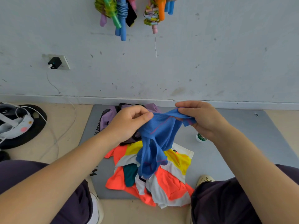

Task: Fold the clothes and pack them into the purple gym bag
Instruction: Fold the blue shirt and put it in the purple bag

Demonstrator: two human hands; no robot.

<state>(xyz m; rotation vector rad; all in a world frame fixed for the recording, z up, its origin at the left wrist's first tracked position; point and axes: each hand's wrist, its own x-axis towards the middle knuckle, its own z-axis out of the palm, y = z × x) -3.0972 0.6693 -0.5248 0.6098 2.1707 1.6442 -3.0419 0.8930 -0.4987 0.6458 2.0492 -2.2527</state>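
blue garment [155, 143] with pink stitching hangs crumpled from both hands.

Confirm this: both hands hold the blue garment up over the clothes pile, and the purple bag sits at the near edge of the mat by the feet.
One error: the purple bag sits at the far edge of the mat, by the wall. The head view shows it. The rest holds: left hand and right hand hold the blue garment over the clothes pile.

A pale grey wall [194, 65] with many small scuff marks meets a beige floor [68, 120] at a white baseboard [48, 98]. A grey mat [242, 135] lies on the floor. A black charger [54, 63] sits in a wall socket, and coloured jump ropes [119, 15] hang above.
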